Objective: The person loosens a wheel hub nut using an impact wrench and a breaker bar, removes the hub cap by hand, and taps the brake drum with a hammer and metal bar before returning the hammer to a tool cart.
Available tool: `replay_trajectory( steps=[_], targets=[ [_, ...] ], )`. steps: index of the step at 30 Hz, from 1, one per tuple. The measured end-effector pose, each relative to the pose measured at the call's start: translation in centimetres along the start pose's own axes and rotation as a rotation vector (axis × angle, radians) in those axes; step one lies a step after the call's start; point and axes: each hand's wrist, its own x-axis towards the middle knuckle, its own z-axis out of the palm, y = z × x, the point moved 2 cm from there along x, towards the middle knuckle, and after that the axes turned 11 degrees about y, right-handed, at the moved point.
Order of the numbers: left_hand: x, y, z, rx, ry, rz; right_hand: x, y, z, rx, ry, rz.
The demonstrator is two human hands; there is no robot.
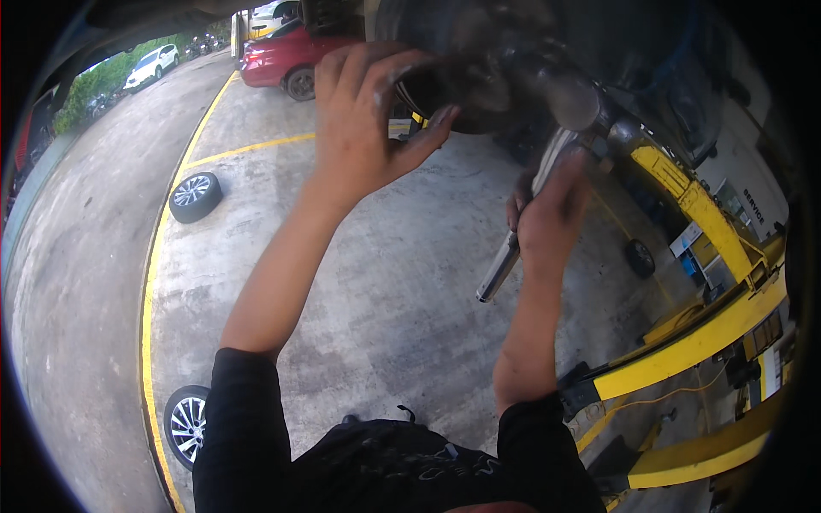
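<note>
My left hand (363,128) is raised against the rim of a dark round part under the car, which looks like a brake disc (466,94). Its fingers curl over the edge and its thumb presses from below. In my right hand (552,209) is the long silver handle of a wrench (498,272), gripped partway up. The handle slants up to the right, and its upper end meets dark, blurred parts beside the disc. Whether the wrench is seated on a bolt, I cannot tell.
Yellow lift arms (684,368) reach in from the right. One wheel (195,197) lies on the concrete at left, another wheel (186,425) nearer me, and a dark tyre (639,258) is at right. A red car (286,61) stands behind. An orange cable (676,392) hangs by the lift.
</note>
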Motion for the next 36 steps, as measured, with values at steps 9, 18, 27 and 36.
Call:
replay_trajectory(
  steps=[9,18,27,36],
  targets=[
    [-10.8,0.9,-8.5,-0.057,-0.16,-0.598,-0.6,0.6,0.9,-0.036,0.006,-0.037],
    [-40.4,8.9,-25.9,0.156,-0.853,-1.287,-1.6,0.0,1.5,-0.052,0.057,-0.09],
    [-52.6,19.9,-51.0,0.592,-1.318,-1.86,-1.5,1.5,1.3,-0.077,0.061,-0.131],
    [-54.6,29.8,-67.9,0.759,-1.402,-2.416,-1.2,0.8,1.5,-0.079,0.103,-0.087]
  ],
)
